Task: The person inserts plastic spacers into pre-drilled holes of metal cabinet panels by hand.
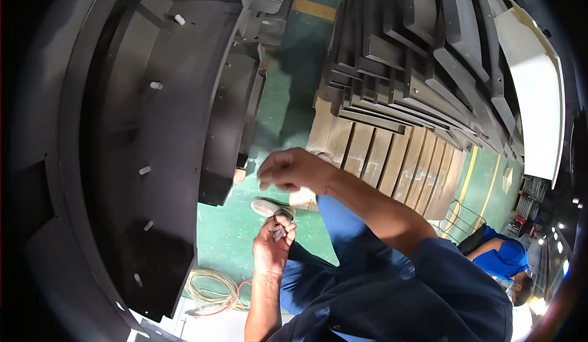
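Several small white plugs (278,234) lie in my left hand (272,247), whose fingers curl round them, palm up. Above it, my right hand (293,169) hangs in the air with bent fingers, slightly blurred; anything between its fingertips is hidden. To the left stands a large dark grey metal panel (177,91) with raised edges. A row of similar white plugs runs down it, among them an upper plug (179,19), a middle plug (144,170) and a low plug (138,279). Neither hand touches the panel.
Grey metal panels (392,54) are stacked on a wooden pallet (392,158). More dark panels (229,115) stand beside the large one. A coiled hose (211,290) lies on the green floor (223,231). At the right, a person in blue (502,257) bends over.
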Motion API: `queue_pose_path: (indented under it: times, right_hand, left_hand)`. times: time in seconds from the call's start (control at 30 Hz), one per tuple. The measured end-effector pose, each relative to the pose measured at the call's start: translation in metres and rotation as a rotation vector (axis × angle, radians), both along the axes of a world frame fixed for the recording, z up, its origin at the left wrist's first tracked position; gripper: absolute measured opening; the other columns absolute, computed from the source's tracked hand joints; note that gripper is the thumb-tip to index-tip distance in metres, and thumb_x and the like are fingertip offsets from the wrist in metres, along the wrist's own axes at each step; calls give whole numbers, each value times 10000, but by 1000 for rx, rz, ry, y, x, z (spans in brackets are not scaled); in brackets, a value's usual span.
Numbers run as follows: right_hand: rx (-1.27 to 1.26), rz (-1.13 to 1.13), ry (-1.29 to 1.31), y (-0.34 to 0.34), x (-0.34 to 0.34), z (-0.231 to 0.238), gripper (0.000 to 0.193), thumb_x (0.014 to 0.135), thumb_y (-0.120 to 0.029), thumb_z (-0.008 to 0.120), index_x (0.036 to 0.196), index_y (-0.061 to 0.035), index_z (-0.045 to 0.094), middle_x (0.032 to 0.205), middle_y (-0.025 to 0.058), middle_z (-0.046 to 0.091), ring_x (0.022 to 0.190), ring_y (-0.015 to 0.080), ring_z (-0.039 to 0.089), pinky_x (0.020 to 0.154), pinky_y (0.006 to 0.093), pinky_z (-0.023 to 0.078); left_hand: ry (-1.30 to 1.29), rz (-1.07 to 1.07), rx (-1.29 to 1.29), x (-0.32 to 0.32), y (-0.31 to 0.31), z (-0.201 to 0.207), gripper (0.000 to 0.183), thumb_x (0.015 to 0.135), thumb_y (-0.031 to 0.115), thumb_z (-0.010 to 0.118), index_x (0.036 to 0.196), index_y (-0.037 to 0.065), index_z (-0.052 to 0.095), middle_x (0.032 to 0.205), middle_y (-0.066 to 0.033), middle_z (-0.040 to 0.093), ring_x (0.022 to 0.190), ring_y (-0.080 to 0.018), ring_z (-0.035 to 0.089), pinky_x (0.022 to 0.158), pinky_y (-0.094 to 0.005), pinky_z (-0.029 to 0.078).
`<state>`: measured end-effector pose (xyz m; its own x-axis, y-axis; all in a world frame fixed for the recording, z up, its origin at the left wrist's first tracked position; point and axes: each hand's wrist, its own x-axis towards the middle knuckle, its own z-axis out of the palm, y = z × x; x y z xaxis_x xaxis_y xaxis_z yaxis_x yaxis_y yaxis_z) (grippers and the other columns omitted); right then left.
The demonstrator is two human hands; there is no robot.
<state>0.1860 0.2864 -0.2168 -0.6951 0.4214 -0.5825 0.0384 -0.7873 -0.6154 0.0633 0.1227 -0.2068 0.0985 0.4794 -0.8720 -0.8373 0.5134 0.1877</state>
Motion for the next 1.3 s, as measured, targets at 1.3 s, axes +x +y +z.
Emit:
queue_pose_path:
  times: [1.3]
  right_hand:
    - [467,257,138,-34,-168,-150,92,836,-116,552,875,-46,598,710,-21,562,549,33,420,466,204,315]
  left_hand:
    - [392,689,255,23,-49,-175,197,903,268,525,941,79,480,773,-67,594,618,-124,571,505,-198,473]
